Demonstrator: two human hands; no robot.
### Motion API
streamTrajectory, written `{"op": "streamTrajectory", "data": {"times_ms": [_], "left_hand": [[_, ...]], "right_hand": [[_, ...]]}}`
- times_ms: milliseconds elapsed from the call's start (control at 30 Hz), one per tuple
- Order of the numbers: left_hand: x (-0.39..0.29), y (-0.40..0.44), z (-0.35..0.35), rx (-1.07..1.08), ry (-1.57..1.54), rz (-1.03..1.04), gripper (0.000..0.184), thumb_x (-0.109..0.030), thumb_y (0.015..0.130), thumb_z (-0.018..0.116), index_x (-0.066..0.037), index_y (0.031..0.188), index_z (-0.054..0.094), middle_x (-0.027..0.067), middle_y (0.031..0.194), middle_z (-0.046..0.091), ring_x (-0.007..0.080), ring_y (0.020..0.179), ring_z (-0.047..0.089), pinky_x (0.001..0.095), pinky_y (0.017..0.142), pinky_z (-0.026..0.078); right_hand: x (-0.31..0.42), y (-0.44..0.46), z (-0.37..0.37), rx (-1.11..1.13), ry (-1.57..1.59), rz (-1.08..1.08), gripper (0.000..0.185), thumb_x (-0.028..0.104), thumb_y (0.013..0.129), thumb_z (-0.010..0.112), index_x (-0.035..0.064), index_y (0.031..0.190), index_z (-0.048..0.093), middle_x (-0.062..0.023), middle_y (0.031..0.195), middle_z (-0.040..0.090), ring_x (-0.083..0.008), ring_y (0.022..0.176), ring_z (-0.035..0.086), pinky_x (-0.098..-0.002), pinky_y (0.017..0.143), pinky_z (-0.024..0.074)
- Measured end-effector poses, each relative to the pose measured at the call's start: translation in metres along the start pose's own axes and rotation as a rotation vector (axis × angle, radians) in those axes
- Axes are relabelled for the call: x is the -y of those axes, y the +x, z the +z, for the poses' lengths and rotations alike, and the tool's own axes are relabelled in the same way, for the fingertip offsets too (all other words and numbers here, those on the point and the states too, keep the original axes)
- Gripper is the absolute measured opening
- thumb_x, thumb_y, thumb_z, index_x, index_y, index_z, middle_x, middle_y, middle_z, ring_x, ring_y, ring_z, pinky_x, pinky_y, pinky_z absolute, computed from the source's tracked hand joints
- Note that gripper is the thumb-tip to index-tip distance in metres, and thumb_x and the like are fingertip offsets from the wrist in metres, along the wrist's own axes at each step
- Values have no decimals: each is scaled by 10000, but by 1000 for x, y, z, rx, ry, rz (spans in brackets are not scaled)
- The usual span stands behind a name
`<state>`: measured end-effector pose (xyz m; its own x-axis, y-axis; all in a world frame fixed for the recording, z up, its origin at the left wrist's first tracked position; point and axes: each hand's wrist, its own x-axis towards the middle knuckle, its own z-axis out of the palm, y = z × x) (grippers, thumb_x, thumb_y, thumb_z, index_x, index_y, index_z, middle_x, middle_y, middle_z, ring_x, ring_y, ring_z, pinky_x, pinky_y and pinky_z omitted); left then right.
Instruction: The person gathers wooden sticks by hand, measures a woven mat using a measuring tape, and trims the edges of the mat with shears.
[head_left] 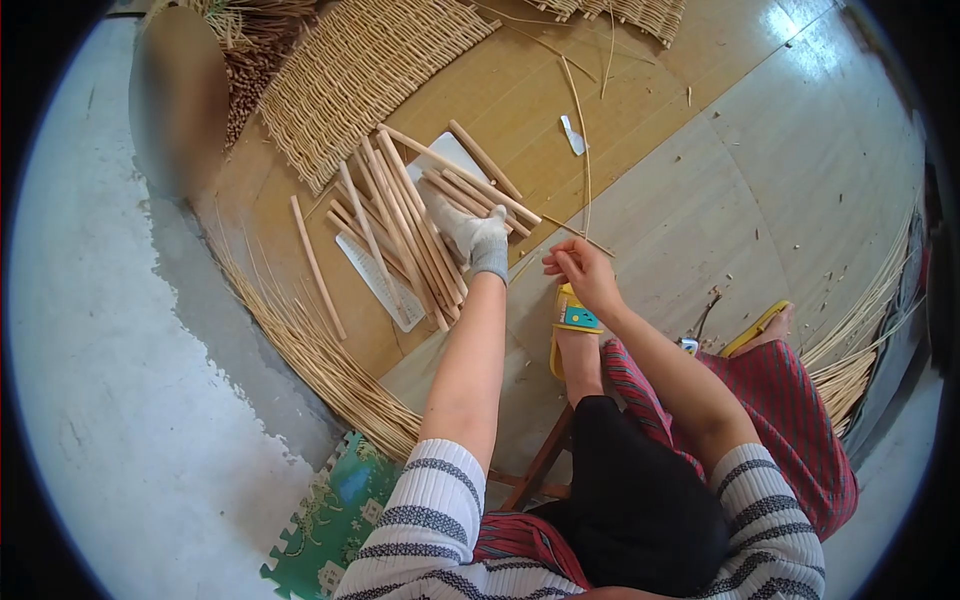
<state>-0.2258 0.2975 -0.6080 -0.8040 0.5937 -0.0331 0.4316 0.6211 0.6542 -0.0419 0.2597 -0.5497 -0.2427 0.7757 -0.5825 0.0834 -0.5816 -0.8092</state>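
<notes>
My left hand (468,232) wears a white glove with a grey cuff. It is closed on wooden sticks (415,225) in a loose pile on the floor, its thumb on top and its fingertips partly hidden among them. Bare and loosely curled, my right hand (585,272) hovers beside the pile above my yellow-strapped slipper (575,318), with nothing visible in its fingers. A thin stick (585,238) lies just beyond that hand. One separate wooden stick (318,268) rests left of the pile.
Beyond the pile lies a woven wicker panel (370,75). Long thin canes (330,370) curve around on the left, and more canes (850,385) lie at right. A white ruled plate (385,285) is under the sticks. A green foam mat (340,520) lies lower left.
</notes>
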Motion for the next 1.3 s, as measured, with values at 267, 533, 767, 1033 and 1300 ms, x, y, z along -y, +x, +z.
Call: {"op": "streamTrajectory", "data": {"times_ms": [267, 533, 767, 1033, 1300], "left_hand": [[-2, 13, 20, 134, 18, -456, 637, -102, 689, 849, 37, 1204, 502, 184, 976, 663, 313, 710, 690, 379, 592, 583], [11, 3, -23, 268, -460, -646, 313, -19, 809, 634, 47, 1097, 530, 124, 756, 634, 243, 521, 639, 352, 430, 513], [-50, 12, 0, 301, -441, -144, 444, -3, 811, 706, -12, 1198, 489, 152, 898, 653, 249, 635, 657, 366, 529, 541], [-86, 22, 25, 277, 384, 28, 555, -133, 739, 819, -108, 1193, 501, 179, 949, 687, 363, 880, 690, 452, 791, 560], [-46, 13, 6, 800, -337, -303, 342, -140, 783, 804, -17, 1030, 602, 133, 854, 700, 231, 738, 701, 349, 668, 583]], "right_hand": [[12, -5, -23, -4, -23, 117, 198, 202, 1029, 570, 19, 976, 624, -74, 817, 721, -129, 721, 706, -250, 575, 517], [-27, -3, -60, -83, 62, 114, 247, 225, 1017, 583, 33, 861, 569, -36, 715, 642, -98, 610, 601, -248, 546, 471], [5, -3, -51, -517, -293, -400, 260, 246, 889, 734, 40, 1046, 702, -72, 855, 662, -194, 879, 633, -326, 792, 507], [-14, 7, -80, -572, -341, -253, 292, 142, 810, 811, 76, 1079, 718, -89, 984, 690, -207, 970, 637, -326, 814, 523], [-28, -2, -88, -199, 143, -30, 226, 243, 914, 760, 26, 950, 709, 8, 757, 655, -137, 741, 644, -257, 740, 523]]}}
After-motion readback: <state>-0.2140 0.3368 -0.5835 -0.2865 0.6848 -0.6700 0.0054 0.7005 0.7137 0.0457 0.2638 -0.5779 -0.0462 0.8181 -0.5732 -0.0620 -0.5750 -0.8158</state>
